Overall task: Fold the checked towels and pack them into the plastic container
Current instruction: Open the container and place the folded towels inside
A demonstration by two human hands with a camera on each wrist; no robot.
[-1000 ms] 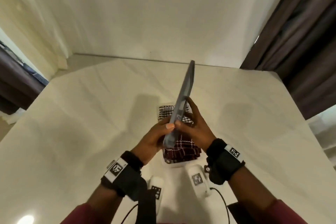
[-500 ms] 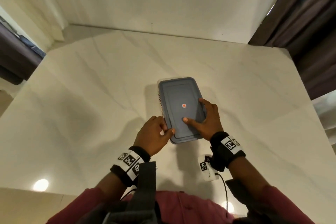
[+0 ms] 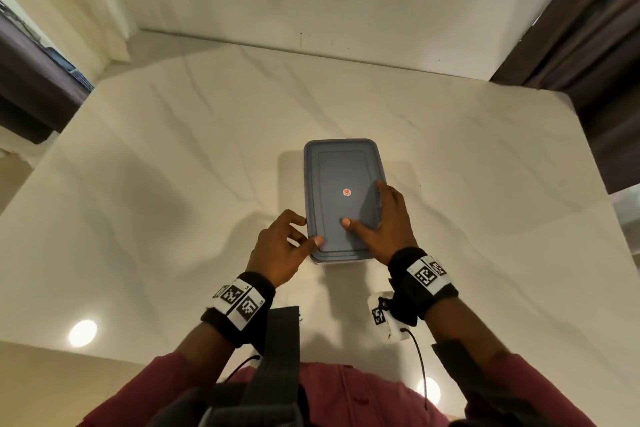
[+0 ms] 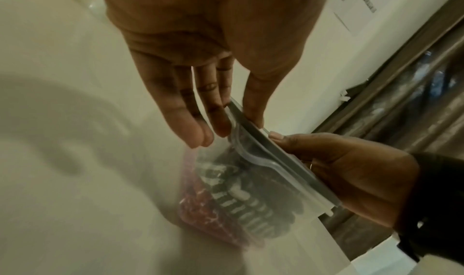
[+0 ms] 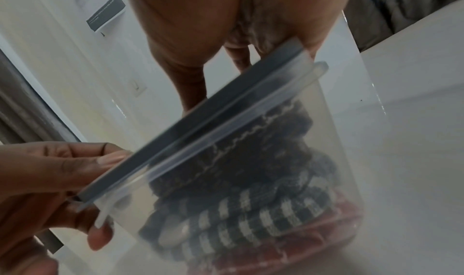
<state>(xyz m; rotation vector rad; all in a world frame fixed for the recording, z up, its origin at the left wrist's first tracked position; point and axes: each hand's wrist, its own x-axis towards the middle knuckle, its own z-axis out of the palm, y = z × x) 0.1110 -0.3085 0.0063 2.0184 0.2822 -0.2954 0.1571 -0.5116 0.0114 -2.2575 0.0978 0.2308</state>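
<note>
The checked towels [image 5: 251, 206] lie folded inside the plastic container [image 3: 320, 258] on the desk [image 3: 173, 184]; soft, light; left hand [image 3: 280, 250] pinches the stiff lid [image 3: 343, 191] edge; right hand [image 3: 388, 229] presses it flat.

We see a grey lid [image 3: 343, 194] with a red dot, over black-and-white and red checked towels [image 5: 251, 219].

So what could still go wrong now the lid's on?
The lid may not be sealed: in the right wrist view it looks slightly raised above the container rim. The towels are stacked high and could push it up. Both hands, left and right, press only the near end.
</note>
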